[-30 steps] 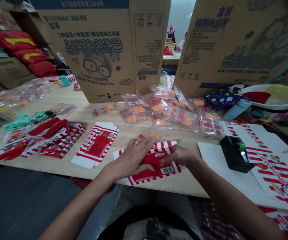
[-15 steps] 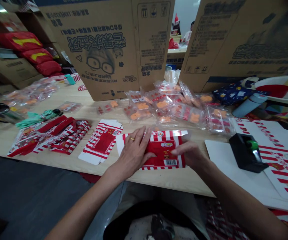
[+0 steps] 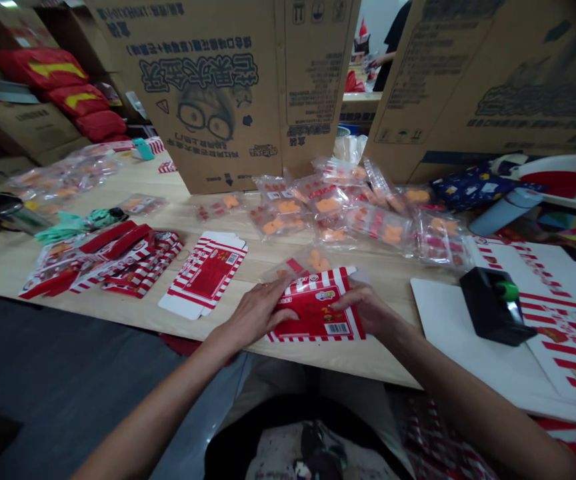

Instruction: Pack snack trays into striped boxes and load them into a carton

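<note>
Left hand (image 3: 261,308) and right hand (image 3: 368,307) clamp the striped carton (image 3: 313,310) between them! Just behind lies a clear packet (image 3: 317,259).

Dim, cool indoor light, brightest on the pale wall (image 3: 375,20) right of the tall carton (image 3: 218,127), floor (image 3: 93,380) below-left of it murky, glare flecks on plastic packets (image 3: 328,205) before it, second carton (image 3: 448,87) right of it blurred, edge-stretched, corner blacked out.
</note>
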Demonstrator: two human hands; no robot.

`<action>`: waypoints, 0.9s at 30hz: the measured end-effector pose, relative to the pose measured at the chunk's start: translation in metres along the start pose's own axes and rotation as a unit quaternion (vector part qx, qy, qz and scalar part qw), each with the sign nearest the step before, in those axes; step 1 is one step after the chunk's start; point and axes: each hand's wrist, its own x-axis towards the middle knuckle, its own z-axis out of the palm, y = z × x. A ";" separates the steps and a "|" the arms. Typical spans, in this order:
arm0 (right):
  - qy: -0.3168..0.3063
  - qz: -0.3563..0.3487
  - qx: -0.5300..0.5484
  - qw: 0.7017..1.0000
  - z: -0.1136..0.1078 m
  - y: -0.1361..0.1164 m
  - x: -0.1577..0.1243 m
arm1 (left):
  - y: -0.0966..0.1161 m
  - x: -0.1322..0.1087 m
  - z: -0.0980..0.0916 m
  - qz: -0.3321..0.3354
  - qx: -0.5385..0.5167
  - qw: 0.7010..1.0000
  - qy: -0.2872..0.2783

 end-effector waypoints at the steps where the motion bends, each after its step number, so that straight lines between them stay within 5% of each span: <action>1: 0.011 -0.011 -0.015 1.000 0.001 -0.006 -0.001 | 0.002 0.002 -0.005 -0.013 -0.029 0.999 0.000; 4: 0.013 -0.034 -0.125 0.992 0.006 -0.034 -0.007 | 0.009 0.008 -0.013 -0.061 -0.174 0.983 -0.004; 8: -0.043 -0.105 -0.190 0.975 0.018 -0.075 -0.019 | 0.018 0.018 -0.023 -0.145 -0.418 0.897 0.001; 10: -0.055 -0.111 -0.217 0.968 0.021 -0.083 -0.022 | 0.023 0.022 -0.025 -0.150 -0.459 0.876 -0.019; 13: -0.026 -0.145 -0.314 0.938 0.015 -0.079 -0.019 | 0.035 0.024 -0.018 -0.103 -0.361 0.926 -0.025; 15: 0.023 -0.234 -0.400 0.886 0.009 -0.074 -0.017 | 0.043 0.023 -0.007 -0.092 -0.264 0.960 -0.017; 19: 0.065 -0.308 -0.528 0.789 0.014 -0.080 -0.015 | 0.048 0.025 0.008 -0.124 -0.208 0.970 0.015; 24: 0.317 -0.451 -0.371 0.747 0.031 -0.081 -0.008 | 0.037 0.032 -0.001 -0.195 -0.262 0.916 0.231; 27: 0.320 -0.412 -0.208 0.827 0.029 -0.055 0.007 | 0.039 0.031 0.001 -0.192 -0.270 0.902 0.276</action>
